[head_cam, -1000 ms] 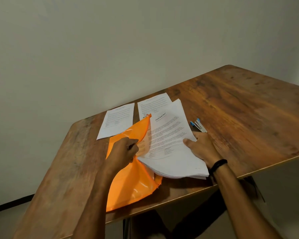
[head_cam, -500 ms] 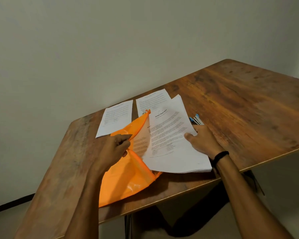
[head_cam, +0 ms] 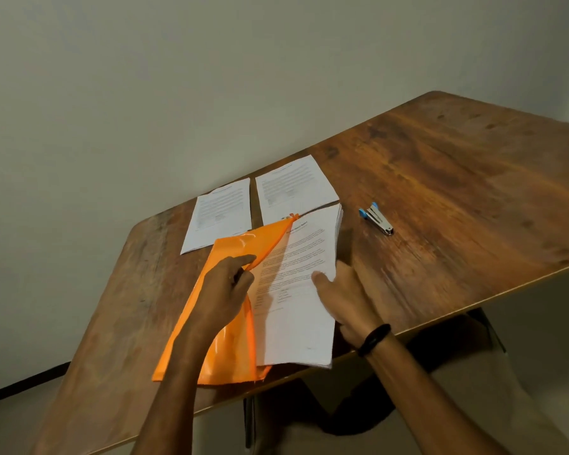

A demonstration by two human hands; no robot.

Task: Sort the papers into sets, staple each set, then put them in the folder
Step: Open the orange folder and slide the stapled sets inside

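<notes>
The thick stack of white printed papers (head_cam: 296,323) lies between both hands, its left edge tucked inside the shiny orange plastic folder (head_cam: 235,353); the left hand (head_cam: 225,287), at 9 o'clock, pinches the folder's top flap; the right hand (head_cam: 345,297), at 3 o'clock, holds the stack's edge, thumb on top; the small blue and silver stapler (head_cam: 376,219) sits at 1 o'clock.

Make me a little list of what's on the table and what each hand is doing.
table: brown wood
folder: orange zip folder, open, near the front edge
paper stack: thick, left edge under the folder's flap
left hand: pinches the folder's flap
right hand: holds the paper stack's right edge, thumb on top
far papers: two sets side by side beyond the folder
stapler: blue and silver, right of the stack, untouched
</notes>
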